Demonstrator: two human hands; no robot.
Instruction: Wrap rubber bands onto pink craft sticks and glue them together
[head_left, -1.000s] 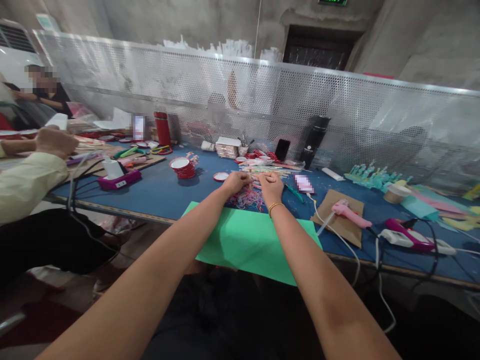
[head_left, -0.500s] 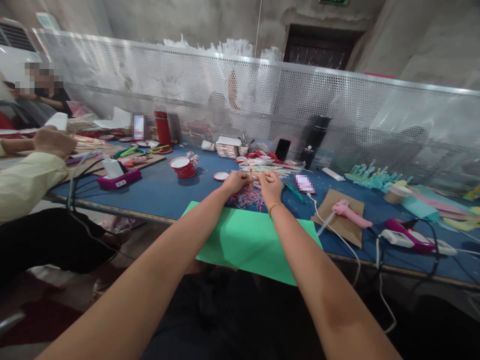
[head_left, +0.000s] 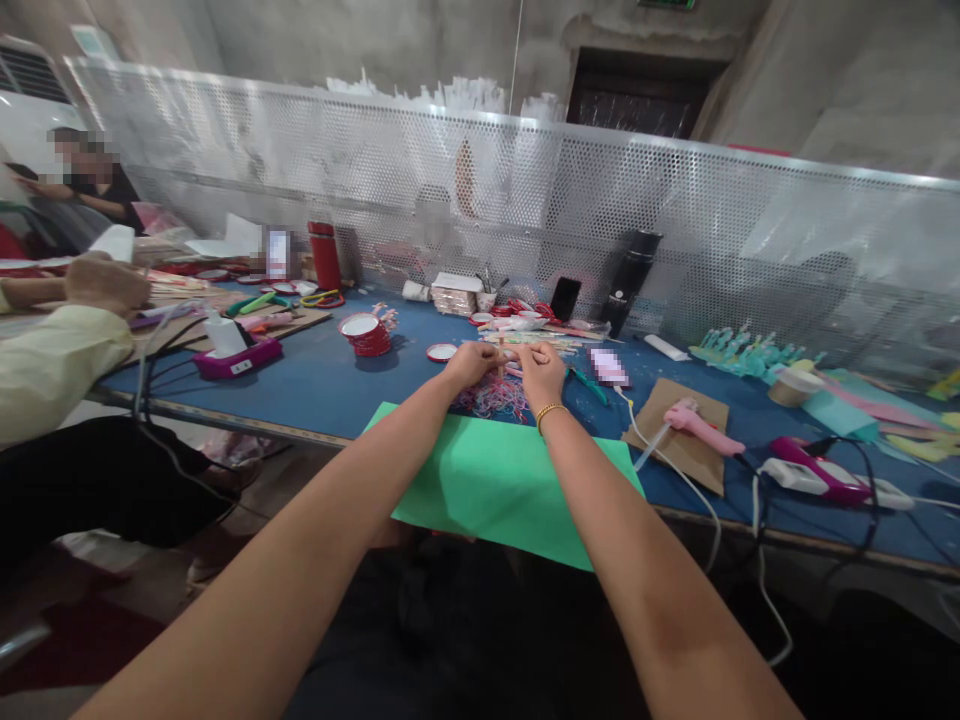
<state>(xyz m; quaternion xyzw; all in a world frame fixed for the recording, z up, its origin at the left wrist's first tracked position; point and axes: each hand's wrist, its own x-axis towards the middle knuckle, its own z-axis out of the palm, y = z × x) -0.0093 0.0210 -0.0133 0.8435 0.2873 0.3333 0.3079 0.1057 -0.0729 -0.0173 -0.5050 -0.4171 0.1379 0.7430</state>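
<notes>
Left hand (head_left: 474, 366): fingertips pinched together on a small piece (head_left: 511, 354) — too small to make out.
Right hand (head_left: 544, 372): fingertips closed on the same piece, a bracelet (head_left: 550, 415) around the wrist.
Small piece: sat between both hands, toward the front edge of the blue table (head_left: 315, 368).
Threads (head_left: 496, 397): lay in a tangled pile beneath the hands.
Green sheet (head_left: 495, 480): hung past the table's front edge, under the forearms.
Pliers (head_left: 589, 387): lay just right of the right hand.
Glue gun (head_left: 701, 428): rested on cardboard (head_left: 656, 407) — near the front edge, farther right.
</notes>
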